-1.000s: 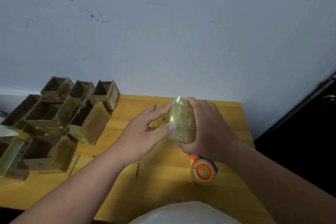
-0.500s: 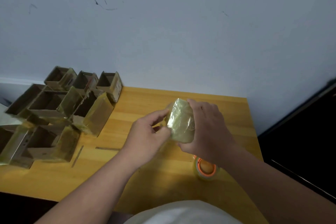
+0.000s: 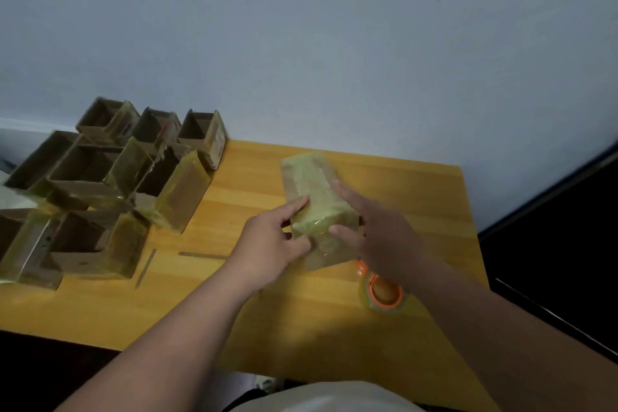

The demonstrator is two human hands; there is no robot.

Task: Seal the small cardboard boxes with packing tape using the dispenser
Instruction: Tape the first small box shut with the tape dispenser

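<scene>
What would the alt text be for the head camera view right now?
Both hands, left hand and right hand, rest with straight fingers on a tape-wrapped box lying on a wooden table. An orange tape dispenser sits beside it; open boxes cluster at left.

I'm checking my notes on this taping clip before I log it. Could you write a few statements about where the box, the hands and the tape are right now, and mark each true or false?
1. The taped box lies on the wooden table. True.
2. The right hand holds the tape dispenser. False: the dispenser lies on the table beside that hand, ungripped.
3. The left hand touches the taped box. True.
4. The open boxes are on the right side of the table. False: they are clustered on the left.
5. Both hands rest on the taped box. True.
</scene>
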